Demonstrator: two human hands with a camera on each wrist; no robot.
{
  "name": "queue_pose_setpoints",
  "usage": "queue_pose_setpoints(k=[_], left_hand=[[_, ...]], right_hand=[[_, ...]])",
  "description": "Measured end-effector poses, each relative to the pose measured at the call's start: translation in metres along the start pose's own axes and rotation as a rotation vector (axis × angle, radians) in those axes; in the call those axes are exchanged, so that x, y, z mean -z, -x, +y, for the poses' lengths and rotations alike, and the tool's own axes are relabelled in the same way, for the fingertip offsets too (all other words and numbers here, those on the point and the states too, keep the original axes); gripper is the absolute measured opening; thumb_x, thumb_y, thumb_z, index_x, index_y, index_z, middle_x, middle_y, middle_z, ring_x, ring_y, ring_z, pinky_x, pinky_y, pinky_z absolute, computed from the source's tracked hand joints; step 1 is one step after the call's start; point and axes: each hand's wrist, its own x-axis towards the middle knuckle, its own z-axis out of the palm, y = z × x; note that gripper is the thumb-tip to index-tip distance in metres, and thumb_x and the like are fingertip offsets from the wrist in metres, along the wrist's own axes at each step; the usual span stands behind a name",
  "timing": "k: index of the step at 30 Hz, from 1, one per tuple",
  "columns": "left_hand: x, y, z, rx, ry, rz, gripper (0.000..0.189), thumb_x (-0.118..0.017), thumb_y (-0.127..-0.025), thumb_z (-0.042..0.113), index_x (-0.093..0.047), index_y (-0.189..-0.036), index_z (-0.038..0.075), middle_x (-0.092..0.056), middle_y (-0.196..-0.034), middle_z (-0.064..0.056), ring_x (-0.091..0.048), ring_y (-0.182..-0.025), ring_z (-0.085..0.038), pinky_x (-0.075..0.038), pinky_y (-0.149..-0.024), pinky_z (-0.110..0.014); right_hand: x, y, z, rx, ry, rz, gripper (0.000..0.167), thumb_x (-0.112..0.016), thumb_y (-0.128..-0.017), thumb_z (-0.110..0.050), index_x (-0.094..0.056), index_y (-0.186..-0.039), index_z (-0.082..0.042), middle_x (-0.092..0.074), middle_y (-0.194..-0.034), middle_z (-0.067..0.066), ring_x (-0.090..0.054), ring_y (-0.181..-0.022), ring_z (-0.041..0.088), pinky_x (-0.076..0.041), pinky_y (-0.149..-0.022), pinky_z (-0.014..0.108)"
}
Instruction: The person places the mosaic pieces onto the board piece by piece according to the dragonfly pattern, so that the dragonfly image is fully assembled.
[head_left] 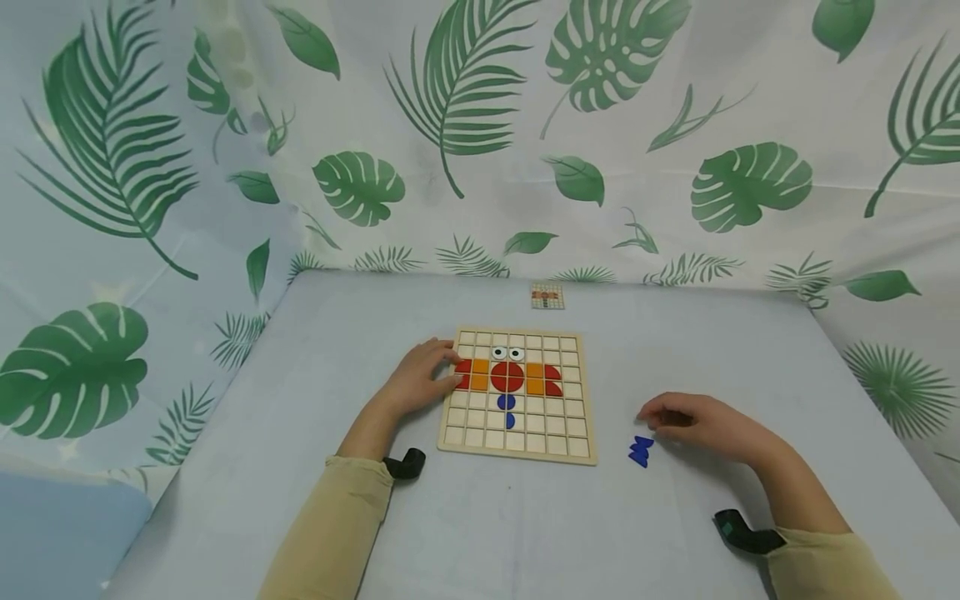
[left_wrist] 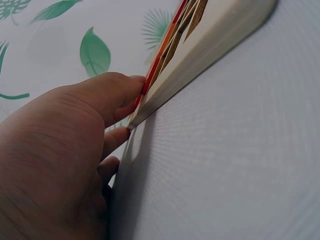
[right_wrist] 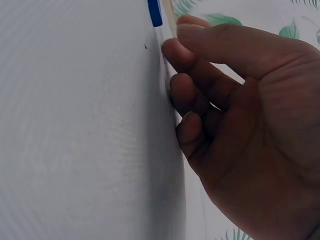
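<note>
A square wooden grid board [head_left: 517,457] lies on the table, with colored flat pieces in its cells. My left hand [head_left: 415,379] rests at its left edge, thumb and fingertips touching the rim beside the red pieces [head_left: 464,375]. In the left wrist view, the thumb of that hand [left_wrist: 65,145] lies against the red piece at the rim. My right hand [head_left: 701,423] hovers low over the table with loosely bent fingers, just beyond several small blue pieces [head_left: 640,451]. No piece shows between its fingers [right_wrist: 187,90]; one blue piece [right_wrist: 155,12] appears past the fingertips.
On the board are two eye pieces [head_left: 507,353], a red circle [head_left: 507,377], orange squares [head_left: 535,378] and blue pieces [head_left: 506,402]. A small pattern card [head_left: 547,297] lies behind the board. Leaf-print curtains [head_left: 480,167] enclose the table's far side and flanks.
</note>
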Motion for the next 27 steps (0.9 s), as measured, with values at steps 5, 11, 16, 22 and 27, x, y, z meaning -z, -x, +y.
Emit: queue_pose_setpoints(k=[5,11,16,22,27], left_hand=[[-0.0006,-0.0004,-0.0015,-0.005,0.004,0.004,0.034,-0.062,-0.096,0.041,-0.06,-0.122,0.019,-0.04,-0.157,-0.003,-0.02,-0.153,-0.028,-0.012,-0.128,-0.046],[-0.0027,-0.0002,-0.0038,-0.006,0.015,0.004,0.034,-0.062,-0.096,0.041,-0.06,-0.122,0.02,-0.04,-0.157,-0.003,-0.02,-0.153,-0.028,-0.012,-0.128,-0.047],[-0.0042,0.0009,-0.004,-0.011,0.02,0.014,0.033,-0.063,-0.095,0.04,-0.06,-0.122,0.02,-0.041,-0.156,-0.003,-0.021,-0.153,-0.029,-0.013,-0.128,-0.048],[-0.0049,0.0013,-0.0036,-0.007,0.024,0.012,0.033,-0.061,-0.096,0.042,-0.06,-0.123,0.021,-0.04,-0.157,-0.003,-0.021,-0.153,-0.028,-0.014,-0.127,-0.048],[-0.0015,0.0011,-0.0013,-0.02,0.015,0.009,0.034,-0.061,-0.097,0.041,-0.06,-0.123,0.019,-0.04,-0.157,-0.004,-0.021,-0.153,-0.029,-0.012,-0.128,-0.047]], right_hand=[[-0.0019,0.0008,0.0026,0.089,-0.003,-0.047,0.028,-0.066,-0.094,-0.019,-0.066,-0.12,-0.031,-0.066,-0.111,-0.012,-0.059,-0.1,0.004,-0.053,-0.084,0.019],[-0.0067,0.001,0.0028,0.137,0.053,-0.085,0.031,-0.067,-0.094,-0.02,-0.066,-0.12,-0.037,-0.064,-0.113,-0.017,-0.056,-0.104,0.001,-0.052,-0.088,0.02],[-0.0084,0.0011,0.005,0.169,0.085,-0.061,0.031,-0.068,-0.093,-0.016,-0.068,-0.115,-0.037,-0.063,-0.108,-0.017,-0.054,-0.101,0.001,-0.052,-0.086,0.021],[-0.0082,0.0014,0.0053,0.179,0.095,-0.049,0.03,-0.068,-0.093,-0.014,-0.069,-0.113,-0.037,-0.063,-0.107,-0.018,-0.055,-0.101,-0.001,-0.052,-0.086,0.02],[-0.0069,0.0014,0.0038,0.192,0.097,-0.039,0.028,-0.068,-0.093,-0.016,-0.069,-0.113,-0.036,-0.063,-0.107,-0.017,-0.055,-0.101,0.0,-0.052,-0.085,0.021]])
